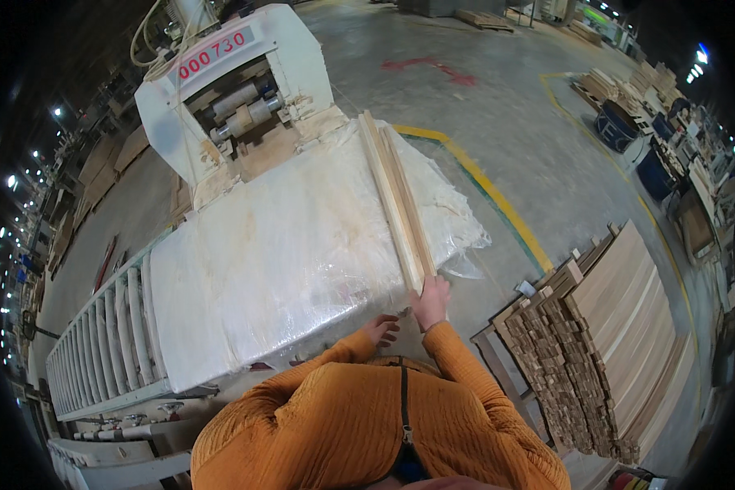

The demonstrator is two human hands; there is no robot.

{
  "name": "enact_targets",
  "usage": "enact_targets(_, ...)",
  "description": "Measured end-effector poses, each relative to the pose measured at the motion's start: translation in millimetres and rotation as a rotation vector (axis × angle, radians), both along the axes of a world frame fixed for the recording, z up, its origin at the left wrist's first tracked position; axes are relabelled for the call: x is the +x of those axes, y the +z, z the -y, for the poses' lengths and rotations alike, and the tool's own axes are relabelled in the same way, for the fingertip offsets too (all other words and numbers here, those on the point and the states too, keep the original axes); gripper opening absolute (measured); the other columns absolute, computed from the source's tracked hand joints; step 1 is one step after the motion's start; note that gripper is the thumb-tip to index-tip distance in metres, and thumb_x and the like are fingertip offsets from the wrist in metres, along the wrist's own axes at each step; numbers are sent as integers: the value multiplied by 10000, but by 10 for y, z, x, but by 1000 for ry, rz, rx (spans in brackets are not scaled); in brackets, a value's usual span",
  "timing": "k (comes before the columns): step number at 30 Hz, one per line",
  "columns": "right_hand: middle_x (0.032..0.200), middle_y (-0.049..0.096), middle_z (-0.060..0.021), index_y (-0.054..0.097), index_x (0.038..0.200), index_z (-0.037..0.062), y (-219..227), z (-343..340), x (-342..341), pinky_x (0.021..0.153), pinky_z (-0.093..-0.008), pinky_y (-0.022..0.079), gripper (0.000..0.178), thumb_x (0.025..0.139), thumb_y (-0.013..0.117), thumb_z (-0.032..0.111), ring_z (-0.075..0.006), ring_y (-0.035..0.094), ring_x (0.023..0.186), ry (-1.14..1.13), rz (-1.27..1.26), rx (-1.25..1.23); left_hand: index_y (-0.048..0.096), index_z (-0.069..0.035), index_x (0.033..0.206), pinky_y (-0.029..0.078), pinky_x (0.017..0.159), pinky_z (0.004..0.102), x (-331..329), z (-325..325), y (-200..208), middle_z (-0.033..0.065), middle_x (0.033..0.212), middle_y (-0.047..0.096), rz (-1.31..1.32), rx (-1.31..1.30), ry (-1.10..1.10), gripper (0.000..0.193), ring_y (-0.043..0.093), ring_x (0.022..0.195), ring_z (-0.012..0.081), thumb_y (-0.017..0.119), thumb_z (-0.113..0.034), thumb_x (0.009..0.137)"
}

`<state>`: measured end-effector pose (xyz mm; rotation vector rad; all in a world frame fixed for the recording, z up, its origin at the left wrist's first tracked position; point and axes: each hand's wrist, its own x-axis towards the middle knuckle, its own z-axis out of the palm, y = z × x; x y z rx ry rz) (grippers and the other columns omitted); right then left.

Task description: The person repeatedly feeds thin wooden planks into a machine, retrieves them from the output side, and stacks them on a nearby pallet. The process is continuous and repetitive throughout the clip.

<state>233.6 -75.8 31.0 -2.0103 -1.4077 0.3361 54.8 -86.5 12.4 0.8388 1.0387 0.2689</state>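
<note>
My right hand (431, 302) is closed round the near end of some long, pale wooden strips (400, 204). They lie side by side on a table wrapped in clear plastic film (253, 269), pointing away from me along its right part. My left hand (381, 330) is close to the table's front edge, left of my right hand. Its fingers are apart and loosely bent, and I see nothing in them.
A white machine with metal rollers (247, 117) stands behind the table. A roller conveyor (110, 327) adjoins the table's left side. To my right is a large stack of wooden boards (621, 327). Yellow lines (474, 175) mark the floor; blue drums (616, 125) stand far right.
</note>
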Motion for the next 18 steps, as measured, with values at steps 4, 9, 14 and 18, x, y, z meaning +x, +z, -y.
enact_targets(4, 1225, 442, -183, 528, 1060, 20, -39, -160, 40, 906, -506, 344, 451, 656, 683, 148, -397, 405, 1123, -15, 152, 81, 486, -78, 1249, 486, 771, 319, -81, -291, -22, 63, 1086, 581, 5, 35, -47, 363, 577, 882, 184, 477, -239, 924)
enact_targets(9, 1263, 445, -221, 482, 1206, 46, -159, -171, -23, 874, -471, 402, 604, 647, 688, 143, -391, 485, 1030, -78, 154, -121, 507, -81, 1210, 504, 737, 309, -110, -645, -117, 62, 1077, 591, -28, 19, -76, 318, 587, 849, 169, 505, -211, 920)
enact_targets(14, 1050, 534, -206, 440, 1298, 82, -161, -288, 313, 836, -448, 426, 715, 639, 699, 178, -376, 508, 941, 54, 15, -105, 521, -77, 1164, 504, 692, 295, -187, -949, -186, 52, 1011, 605, 23, 45, -85, 292, 584, 808, 150, 533, -211, 905)
enact_targets(18, 955, 521, -174, 443, 1310, 143, -42, -354, 704, 812, -449, 432, 737, 625, 705, 219, -358, 499, 911, 204, 165, -107, 524, -68, 1147, 505, 663, 282, -280, -1119, -187, 49, 974, 609, -18, 34, -56, 287, 588, 772, 145, 555, -189, 889)
